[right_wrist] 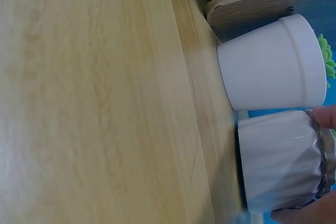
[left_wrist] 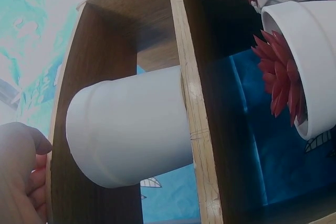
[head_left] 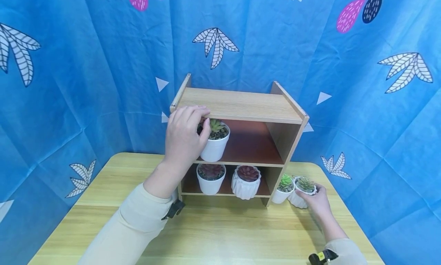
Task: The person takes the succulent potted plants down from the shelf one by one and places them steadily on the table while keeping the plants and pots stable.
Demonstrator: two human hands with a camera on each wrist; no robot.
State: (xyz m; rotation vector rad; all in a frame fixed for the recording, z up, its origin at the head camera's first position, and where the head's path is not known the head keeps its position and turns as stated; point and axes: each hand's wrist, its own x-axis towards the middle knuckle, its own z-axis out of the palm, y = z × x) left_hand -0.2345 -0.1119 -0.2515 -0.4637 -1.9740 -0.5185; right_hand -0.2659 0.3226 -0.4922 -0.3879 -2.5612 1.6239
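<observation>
Shelf (head_left: 255,105) — room beside upper pot (head_left: 214,149) | right fingers (right_wrist: 315,212) pinch fluted pot (right_wrist: 281,161) | left fingers (head_left: 197,112) bent at edge (head_left: 241,118) — hold unclear

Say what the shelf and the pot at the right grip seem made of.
Shelf: probably wood or wood-look board, fairly matte, judging by its pale grain. Pot: perhaps glazed ceramic, though plastic is possible; its white ribbed side looks smooth, with small glints.

The head view is bright — in the left wrist view, glare bleaches the curtain (left_wrist: 42,30) at left.
</observation>
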